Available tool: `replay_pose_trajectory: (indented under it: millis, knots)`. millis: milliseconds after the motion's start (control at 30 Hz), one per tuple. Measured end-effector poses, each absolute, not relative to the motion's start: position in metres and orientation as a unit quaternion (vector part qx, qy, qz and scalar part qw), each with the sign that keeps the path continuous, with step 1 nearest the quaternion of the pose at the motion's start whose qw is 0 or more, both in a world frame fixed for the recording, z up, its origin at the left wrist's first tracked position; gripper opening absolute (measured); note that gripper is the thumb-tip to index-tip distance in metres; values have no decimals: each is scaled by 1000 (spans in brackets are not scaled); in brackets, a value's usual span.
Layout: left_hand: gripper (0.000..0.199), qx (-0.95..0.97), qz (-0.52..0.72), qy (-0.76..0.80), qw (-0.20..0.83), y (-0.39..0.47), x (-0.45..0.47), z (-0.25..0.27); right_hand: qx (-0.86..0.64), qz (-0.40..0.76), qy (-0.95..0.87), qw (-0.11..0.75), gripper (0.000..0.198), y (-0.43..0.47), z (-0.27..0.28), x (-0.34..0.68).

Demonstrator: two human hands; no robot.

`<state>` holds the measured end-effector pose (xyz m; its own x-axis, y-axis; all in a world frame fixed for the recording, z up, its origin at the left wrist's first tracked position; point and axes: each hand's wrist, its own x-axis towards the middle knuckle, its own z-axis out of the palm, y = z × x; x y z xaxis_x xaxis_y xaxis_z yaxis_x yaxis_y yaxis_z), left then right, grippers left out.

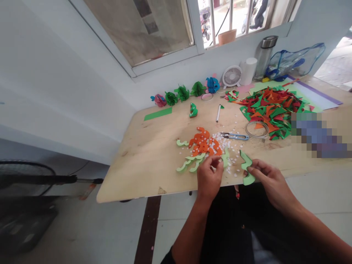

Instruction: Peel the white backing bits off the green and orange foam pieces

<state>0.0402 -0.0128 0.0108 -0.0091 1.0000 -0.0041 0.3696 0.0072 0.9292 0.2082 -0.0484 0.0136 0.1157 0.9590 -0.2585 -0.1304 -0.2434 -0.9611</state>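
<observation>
My right hand (267,178) pinches a light green wavy paper cutout (248,168) between thumb and fingers at the table's front edge. My left hand (210,176) is closed, its thumb and forefinger tips together; what they hold, if anything, is too small to make out. Right beside those fingertips is another pale green wavy cutout (226,158). More light green strips (184,164) lie left of my left hand. Behind it is a heap of orange wavy cutouts (202,141) dotted with small white squares. Loose white squares (233,160) are scattered between my hands.
Blue-handled thread snips (236,136), a tape roll (257,129) and a white pen (218,113) lie beyond my hands. Red, orange and green paper scraps (275,106) pile up at right. Folded paper figures (183,93), a small fan (231,76) and a bottle (265,58) line the wall.
</observation>
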Motion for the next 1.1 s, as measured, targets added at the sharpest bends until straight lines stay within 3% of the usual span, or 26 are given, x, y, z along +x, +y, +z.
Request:
replay_pose_trajectory:
  millis: [133,367,900,1100]
  knots:
    - [16,731,232,597,235,21,44,8,-582,509,-337,537,26,-45,4,220]
    - [15,793,79,584,153,37,56,3,-580,521,-340,526,30,-40,-1,224]
    - [14,789,147,561,204,43,45,-1,-565,524,-331,545,23,-43,-8,224]
    - [5,714,333,538,301,39,20,15,-559,523,-320,559,24,-42,-4,223]
